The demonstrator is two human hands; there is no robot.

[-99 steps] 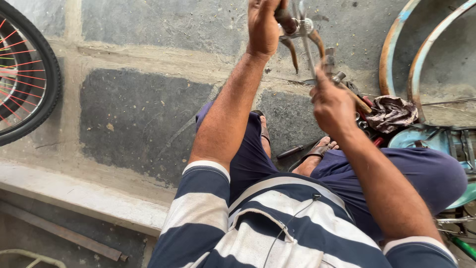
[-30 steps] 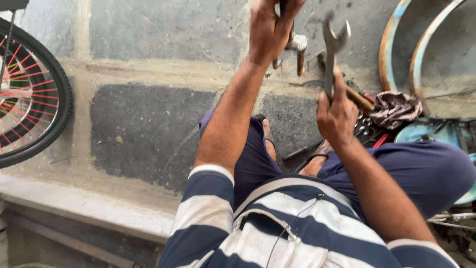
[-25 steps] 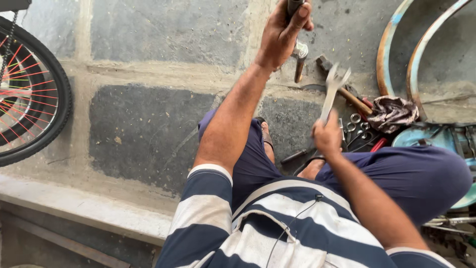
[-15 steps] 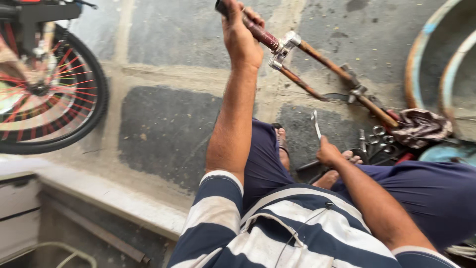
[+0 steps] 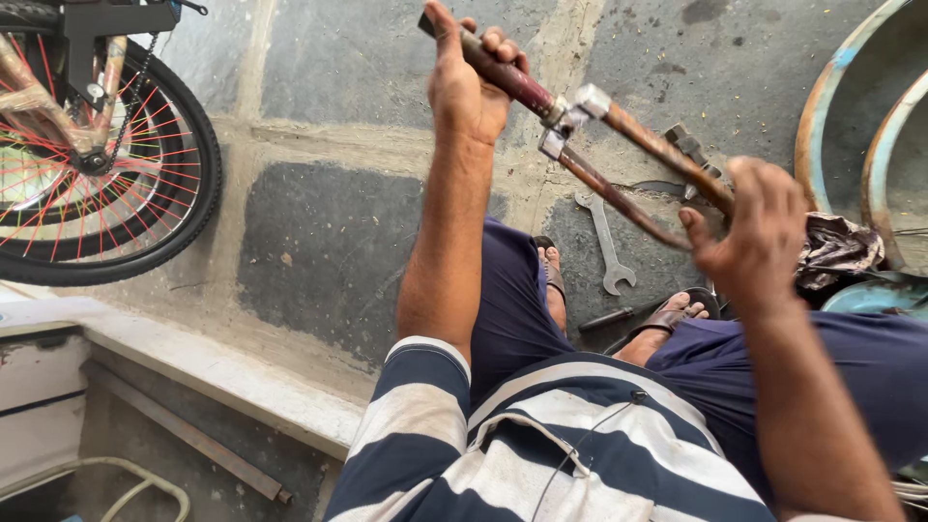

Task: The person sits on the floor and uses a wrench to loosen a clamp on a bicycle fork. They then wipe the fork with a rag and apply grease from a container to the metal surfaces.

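Fingers of the left hand (image 5: 466, 89) wrap the rusty bicycle fork (image 5: 619, 159) at its upper end; the right hand (image 5: 759, 237) curls around its lower legs. A loosening hold could drop it onto the spanner (image 5: 607, 242) and sandalled feet below.

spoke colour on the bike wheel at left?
Red and orange spokes on the bike wheel, black tyre; shows in the head view.

Rusty bicycle fork (image 5: 619, 145) (2 thin blades), tilted, gripped at both ends
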